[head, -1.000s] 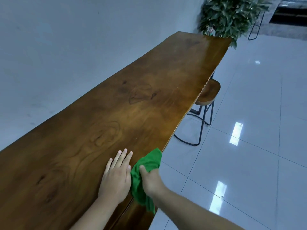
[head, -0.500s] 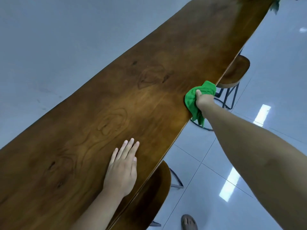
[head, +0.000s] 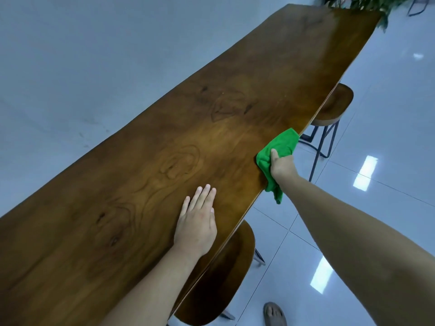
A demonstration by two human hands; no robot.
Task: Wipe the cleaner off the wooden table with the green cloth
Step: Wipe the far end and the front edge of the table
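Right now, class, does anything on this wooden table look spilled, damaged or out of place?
Nothing stands out. The wooden table shows only grain and knots; the right hand holds the green cloth at its edge, the left hand rests flat.

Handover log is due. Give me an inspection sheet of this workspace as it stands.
Surface: table, glossy wood with grain and knots; no cleaner residue that I can make out.
Job's things: cloth, green, bunched at the table's right edge, one end hanging over it.
Clutter: nothing seen.
Grips: left hand flat on the table, fingers straight; right hand grips the cloth.
Cables: nothing seen.
Surroundings: near stool and far stool tucked partly under the right edge; plant at the far end; shiny tiled floor; a foot at the bottom; pale wall to the left.
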